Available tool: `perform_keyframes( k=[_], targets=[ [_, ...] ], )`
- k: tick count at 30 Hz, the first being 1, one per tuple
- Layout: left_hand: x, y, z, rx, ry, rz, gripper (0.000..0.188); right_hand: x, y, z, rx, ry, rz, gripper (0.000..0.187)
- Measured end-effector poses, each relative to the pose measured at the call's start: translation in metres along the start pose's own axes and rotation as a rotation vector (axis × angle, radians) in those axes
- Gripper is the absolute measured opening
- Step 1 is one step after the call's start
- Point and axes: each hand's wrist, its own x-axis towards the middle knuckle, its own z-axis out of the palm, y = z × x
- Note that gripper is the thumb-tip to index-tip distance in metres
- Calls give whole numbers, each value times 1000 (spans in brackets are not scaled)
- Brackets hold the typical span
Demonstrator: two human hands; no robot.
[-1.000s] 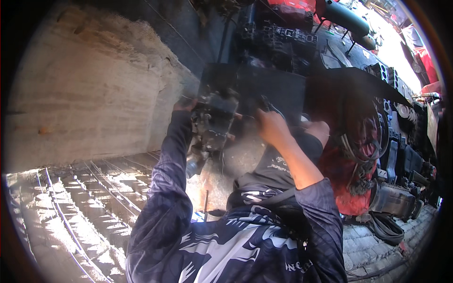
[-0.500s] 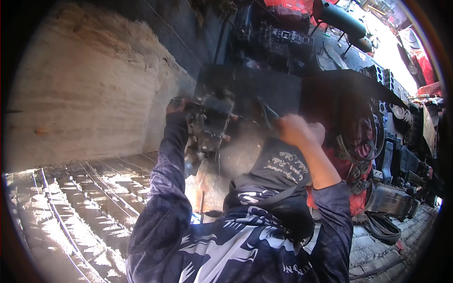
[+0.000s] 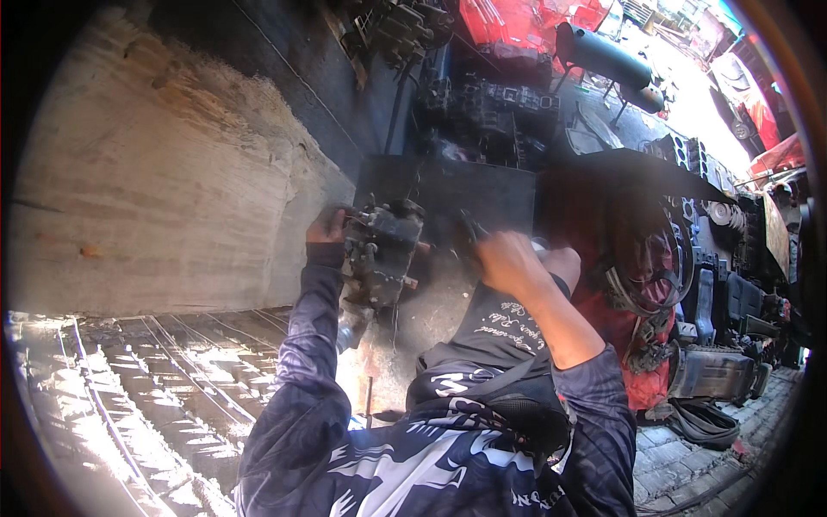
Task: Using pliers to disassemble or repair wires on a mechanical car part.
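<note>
In front of me stands a dark, greasy metal engine part (image 3: pixel 383 246), boxy, with fittings along its left side. My left hand (image 3: pixel 327 226) is at its far left corner, fingers closed on its edge and partly hidden. To the right of the part, my right hand (image 3: pixel 514 263) is closed round dark-handled pliers (image 3: pixel 469 231). The pliers point away from me and to the left, apart from the engine part; motion blurs their jaws.
A dark metal sheet (image 3: pixel 495 185) lies behind the part. A pale, stained wall or board (image 3: pixel 172 189) stands at left. Several engine blocks and parts (image 3: pixel 715 302) crowd the right side, near a red cover (image 3: pixel 646 379). A dark green tank (image 3: pixel 603 56) stands far back.
My right hand has moved left with the pliers, nearer the engine part. My left hand stays at the part's corner. The whole view has shifted a little.
</note>
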Motion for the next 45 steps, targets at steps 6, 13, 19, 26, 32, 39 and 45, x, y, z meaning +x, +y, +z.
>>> perform_keyframes(
  k=[6, 13, 19, 26, 32, 39, 45],
  targets=[
    [-12, 41, 15, 373, -91, 186, 22, 30, -34, -40, -49, 100, -82, 9],
    [-31, 44, 45, 282, -82, 459, 20, 93, -64, -55, -44, 153, -295, 10],
    [-31, 39, 58, 402, -131, 605, 26, 121, -64, -39, -122, 175, -332, 10],
    [-34, 39, 62, -75, -54, 249, 25, 115, -43, -65, -147, 75, -297, 13],
    [-20, 39, 47, 66, -88, 560, 22, 116, -64, -79, -249, 1, -336, 10],
    [-21, 83, 45, 138, -421, 262, 22, 131, -61, -71, -162, 65, -444, 12],
    [-9, 75, 57, 159, -530, -58, 26, 130, -68, -61, -260, 174, -525, 8]
  ],
)
